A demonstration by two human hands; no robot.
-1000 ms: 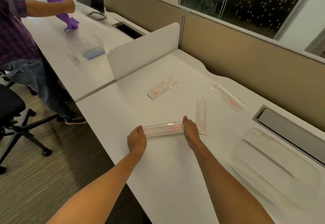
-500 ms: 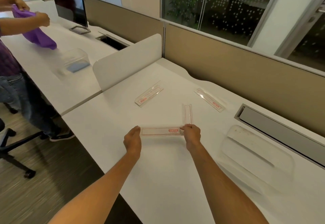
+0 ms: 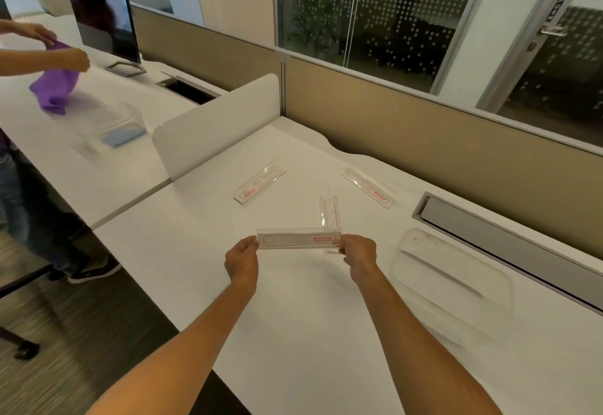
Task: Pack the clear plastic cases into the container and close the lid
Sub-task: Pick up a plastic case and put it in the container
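Observation:
I hold a long clear plastic case [image 3: 298, 238] with red print level above the white desk, my left hand [image 3: 242, 259] pinching its left end and my right hand [image 3: 358, 254] its right end. A second case [image 3: 330, 211] lies on the desk just behind the held one, partly hidden by it. Two more cases lie farther back: one [image 3: 259, 183] to the left, one [image 3: 368, 187] to the right. The clear container [image 3: 452, 281] with its lid on sits on the desk right of my right hand.
A grey cable hatch [image 3: 509, 241] runs along the beige partition at the right. A white divider [image 3: 215, 124] separates the neighbouring desk, where another person's hands handle a purple cloth [image 3: 55, 86] beside a clear tub [image 3: 112, 127] and a monitor [image 3: 102, 21].
The held case has risen off the desk between both hands and now overlaps the case behind it. My view has tilted up. The other person has lifted the purple cloth.

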